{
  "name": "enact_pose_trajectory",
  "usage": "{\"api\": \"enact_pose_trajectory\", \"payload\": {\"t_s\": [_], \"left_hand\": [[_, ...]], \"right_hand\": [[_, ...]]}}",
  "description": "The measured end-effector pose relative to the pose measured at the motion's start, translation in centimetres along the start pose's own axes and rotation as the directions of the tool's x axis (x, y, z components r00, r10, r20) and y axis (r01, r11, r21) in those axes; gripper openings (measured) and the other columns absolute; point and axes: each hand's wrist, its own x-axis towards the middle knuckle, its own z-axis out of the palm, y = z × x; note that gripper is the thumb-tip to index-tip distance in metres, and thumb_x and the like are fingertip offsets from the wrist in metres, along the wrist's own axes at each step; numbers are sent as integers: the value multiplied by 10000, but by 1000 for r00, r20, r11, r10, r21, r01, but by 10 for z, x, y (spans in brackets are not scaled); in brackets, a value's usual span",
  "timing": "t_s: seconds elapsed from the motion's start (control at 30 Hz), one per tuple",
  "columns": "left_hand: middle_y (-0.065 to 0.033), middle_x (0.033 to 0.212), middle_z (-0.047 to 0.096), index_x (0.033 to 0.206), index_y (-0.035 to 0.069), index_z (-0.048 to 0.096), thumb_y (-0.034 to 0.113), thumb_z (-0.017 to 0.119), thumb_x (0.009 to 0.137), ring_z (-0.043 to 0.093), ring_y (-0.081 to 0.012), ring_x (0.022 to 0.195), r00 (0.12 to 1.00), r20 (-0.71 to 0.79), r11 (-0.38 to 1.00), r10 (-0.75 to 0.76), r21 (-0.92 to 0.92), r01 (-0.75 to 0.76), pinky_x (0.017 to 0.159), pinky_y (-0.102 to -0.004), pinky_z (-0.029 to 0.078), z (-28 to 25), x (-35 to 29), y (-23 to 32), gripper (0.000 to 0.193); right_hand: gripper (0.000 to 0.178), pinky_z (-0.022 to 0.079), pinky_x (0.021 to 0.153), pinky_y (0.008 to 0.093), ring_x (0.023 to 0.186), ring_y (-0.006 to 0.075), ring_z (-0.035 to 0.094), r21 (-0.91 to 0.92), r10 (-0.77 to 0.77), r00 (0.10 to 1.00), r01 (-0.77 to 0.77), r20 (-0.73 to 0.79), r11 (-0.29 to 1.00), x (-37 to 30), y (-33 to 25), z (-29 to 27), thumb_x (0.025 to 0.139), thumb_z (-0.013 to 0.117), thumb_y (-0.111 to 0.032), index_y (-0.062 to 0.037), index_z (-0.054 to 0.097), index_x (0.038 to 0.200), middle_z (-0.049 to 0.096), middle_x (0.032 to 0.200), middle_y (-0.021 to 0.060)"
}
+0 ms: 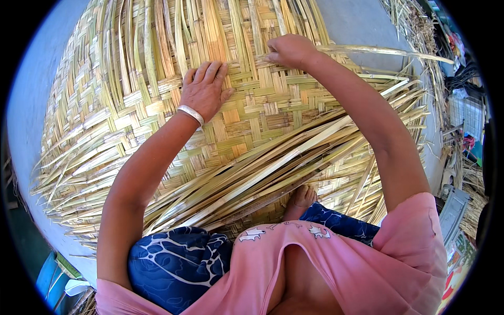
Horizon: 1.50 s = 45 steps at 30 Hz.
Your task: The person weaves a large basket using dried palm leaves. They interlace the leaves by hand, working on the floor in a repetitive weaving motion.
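Observation:
A large woven mat (247,123) of split cane strips, pale yellow and green, spreads under both hands. My left hand (205,86), with a silver bangle on its wrist, lies on the weave with its fingers stretched out, at the lower ends of several raised upright strips (157,47). To its right, my right hand (290,51) is closed around a long cane strip (388,51), whose far end sticks out past the mat's right side. The part of that strip inside my fingers is hidden.
A loose bundle of cane strips (283,160) lies slantwise across the mat near my knees. My bare foot (303,197) rests on the mat. Scraps of cane (425,47) are heaped at the right edge of the grey floor (362,21). A blue object (50,281) stands at lower left.

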Motion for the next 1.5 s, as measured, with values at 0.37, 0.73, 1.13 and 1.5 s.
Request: {"api": "enact_pose_trajectory", "payload": {"t_s": [0.37,0.73,1.13,1.5], "left_hand": [[-60,1172,499,1239,59,506,352,594,826,444,-224,1128,995,35,995,92,20,-93,932,-380,346,-4,6,-5,514],[-126,1054,540,1029,20,596,338,611,820,499,-265,1083,894,420,979,156,54,-196,852,-385,442,-36,44,4,381],[-203,1033,649,1143,-8,600,220,582,790,640,-300,926,785,539,616,-307,-516,595,841,-354,497,-26,145,12,420],[-70,654,579,1136,-74,523,151,743,759,515,-134,496,708,551,212,-442,-703,679,400,-259,373,14,178,19,491]], "right_hand": [[202,498,696,427,843,286,629,-105,16,999,-12,37,994,-13,-19,-8,839,579,-309,-126,623,911,654,857,97],[164,443,843,415,976,291,549,-170,-372,927,360,-44,917,-77,-22,-12,841,567,-154,-41,570,960,583,981,101],[372,410,948,394,1115,355,507,757,-11,979,165,-205,633,-110,-29,45,864,500,-116,-18,490,1223,533,1199,194],[400,380,1000,379,1167,335,483,690,-68,966,226,-250,688,-93,-24,81,869,508,-134,-36,486,1256,497,1290,167]]}}
